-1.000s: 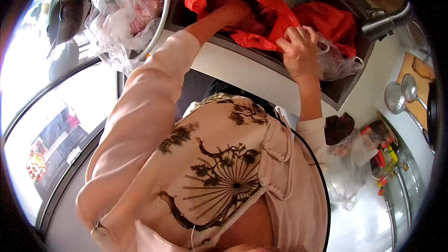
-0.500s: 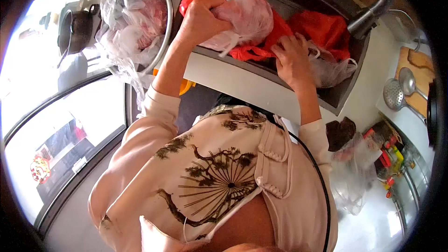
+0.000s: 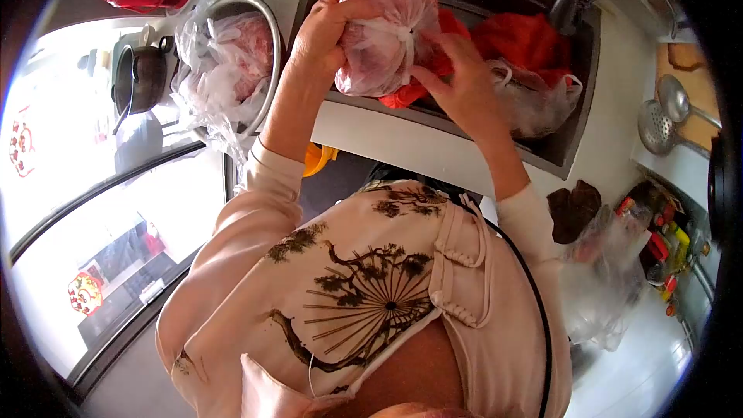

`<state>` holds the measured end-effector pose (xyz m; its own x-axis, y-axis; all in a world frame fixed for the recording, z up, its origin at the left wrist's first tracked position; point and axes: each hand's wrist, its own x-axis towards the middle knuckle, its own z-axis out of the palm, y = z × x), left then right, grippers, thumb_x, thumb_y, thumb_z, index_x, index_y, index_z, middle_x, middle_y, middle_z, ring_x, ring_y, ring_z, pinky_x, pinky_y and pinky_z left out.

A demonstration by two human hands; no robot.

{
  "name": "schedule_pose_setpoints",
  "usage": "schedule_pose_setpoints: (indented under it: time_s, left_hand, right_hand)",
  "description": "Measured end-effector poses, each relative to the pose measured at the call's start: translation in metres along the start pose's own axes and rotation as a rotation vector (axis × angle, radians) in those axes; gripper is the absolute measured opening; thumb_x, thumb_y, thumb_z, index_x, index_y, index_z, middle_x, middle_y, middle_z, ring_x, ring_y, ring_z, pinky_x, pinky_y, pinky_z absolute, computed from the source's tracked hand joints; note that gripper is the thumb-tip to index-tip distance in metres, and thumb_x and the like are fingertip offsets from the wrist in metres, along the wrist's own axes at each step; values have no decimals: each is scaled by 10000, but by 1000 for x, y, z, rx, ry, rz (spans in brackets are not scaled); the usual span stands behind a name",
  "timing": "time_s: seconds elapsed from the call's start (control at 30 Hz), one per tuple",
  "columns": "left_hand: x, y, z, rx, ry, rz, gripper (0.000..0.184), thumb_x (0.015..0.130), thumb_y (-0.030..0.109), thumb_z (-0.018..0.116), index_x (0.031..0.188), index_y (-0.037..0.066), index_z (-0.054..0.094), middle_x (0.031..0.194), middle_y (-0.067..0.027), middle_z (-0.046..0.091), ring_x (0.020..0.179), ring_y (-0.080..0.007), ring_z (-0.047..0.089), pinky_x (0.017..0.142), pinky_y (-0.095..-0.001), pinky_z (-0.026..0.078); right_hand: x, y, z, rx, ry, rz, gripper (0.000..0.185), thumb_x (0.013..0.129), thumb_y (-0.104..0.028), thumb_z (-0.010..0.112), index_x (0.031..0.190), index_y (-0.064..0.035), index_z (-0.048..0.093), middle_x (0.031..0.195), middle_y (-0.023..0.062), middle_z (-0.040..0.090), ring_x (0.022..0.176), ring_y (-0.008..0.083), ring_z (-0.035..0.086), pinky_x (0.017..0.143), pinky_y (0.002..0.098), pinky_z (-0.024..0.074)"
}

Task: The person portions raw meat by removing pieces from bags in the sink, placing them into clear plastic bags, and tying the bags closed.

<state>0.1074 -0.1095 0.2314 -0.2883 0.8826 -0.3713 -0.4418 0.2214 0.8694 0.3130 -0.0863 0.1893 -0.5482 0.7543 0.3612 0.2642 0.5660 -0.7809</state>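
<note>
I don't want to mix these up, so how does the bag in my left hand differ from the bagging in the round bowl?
The held bag is gripped in the left hand; the bowl bagging lies in the bowl.
The held bag is fairly taut and rounded; the bowl bagging is loose and crumpled.
Both are whitish, see-through plastic with pinkish contents.

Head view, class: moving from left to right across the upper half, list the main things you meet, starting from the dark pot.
Dark pot, bunched plastic bags, left hand, tied pinkish bag, right hand, translucent bag, perforated skimmer.
</note>
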Motion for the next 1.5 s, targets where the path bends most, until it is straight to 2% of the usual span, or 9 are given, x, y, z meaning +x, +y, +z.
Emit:
schedule_pose_setpoints:
  time_s: [0.3,0.4,0.5,0.57,0.7,0.9,1.17,1.33,1.5]
  left_hand:
    - [10,-5,-2,26,-17,44,325,713,2,631,1031,-37,573,945,-137,616,837,-232,616,768,-331,515]
    - [10,-5,-6,34,1,92,325,730,17,635,1042,-42,566,946,-143,607,846,-225,610,765,-322,509]
    - [22,-11,-12,53,103,107,302,752,58,640,1044,7,581,939,-113,620,825,-210,617,734,-315,510]
    - [24,8,-12,-222,-64,-50,169,765,23,613,926,-17,583,869,-116,617,733,-227,619,630,-309,510]
    - [38,15,-37,55,-19,149,142,818,137,623,832,-3,606,700,-47,606,612,-130,578,537,-254,461]
    - [39,23,-76,362,143,319,220,835,184,602,712,3,576,555,-15,526,509,-80,485,470,-245,377]
    - [-14,29,-64,824,368,738,120,816,89,577,784,-21,539,567,-105,521,494,-149,481,475,-299,386]
    - [-21,28,-58,355,263,728,67,849,51,578,812,-5,575,683,27,557,577,-35,471,507,-179,373]
    - [-32,61,-24,104,99,655,74,862,86,577,844,14,573,655,28,517,529,-36,440,476,-167,340]
  right_hand:
    - [15,21,39,394,-162,310,345,755,-235,681,995,-24,552,882,131,565,776,261,566,731,344,464]
    - [17,16,48,240,-164,178,227,816,-208,628,918,-27,536,723,27,529,624,125,499,584,256,425]
    - [17,16,57,274,-207,324,306,815,-209,602,1031,-4,532,911,107,577,770,212,578,682,330,463]
    - [30,8,53,666,-103,827,285,834,-188,573,1048,-5,530,947,88,585,841,186,568,726,324,453]
    - [63,3,26,805,93,685,235,810,-188,539,984,-38,588,898,17,578,815,112,517,708,237,404]
    - [86,-37,-27,814,338,611,338,759,-94,589,1080,6,550,995,90,570,966,193,530,842,355,436]
    - [40,-43,-111,737,469,595,405,790,-63,531,1188,0,493,1117,97,531,1046,213,494,929,376,384]
    - [7,-46,-129,700,622,640,444,792,-64,524,1229,-13,466,1144,88,524,1063,213,487,930,376,380]
    - [-20,-49,-141,651,733,716,458,784,-92,542,1229,-21,466,1144,90,519,1058,219,486,923,383,381]
